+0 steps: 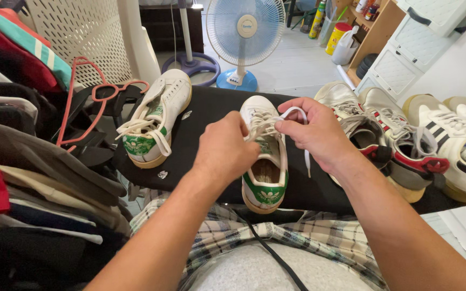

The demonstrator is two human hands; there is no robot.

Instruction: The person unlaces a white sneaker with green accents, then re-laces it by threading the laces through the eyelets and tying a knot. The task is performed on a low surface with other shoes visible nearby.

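Head view: white-and-green sneaker [265, 156] stands mid-surface [211, 108], near the person. Left hand [225, 151] and right hand [314, 132] fingers pinch its white lace [292, 114]. Lacing looks mostly done, ends untied. Its mate [155, 121] lies left, laces loose.

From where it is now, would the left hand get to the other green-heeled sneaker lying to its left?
Probably yes. The left hand is busy at the laces of the middle sneaker, but only bare black surface lies between it and the other sneaker; nothing blocks the way.
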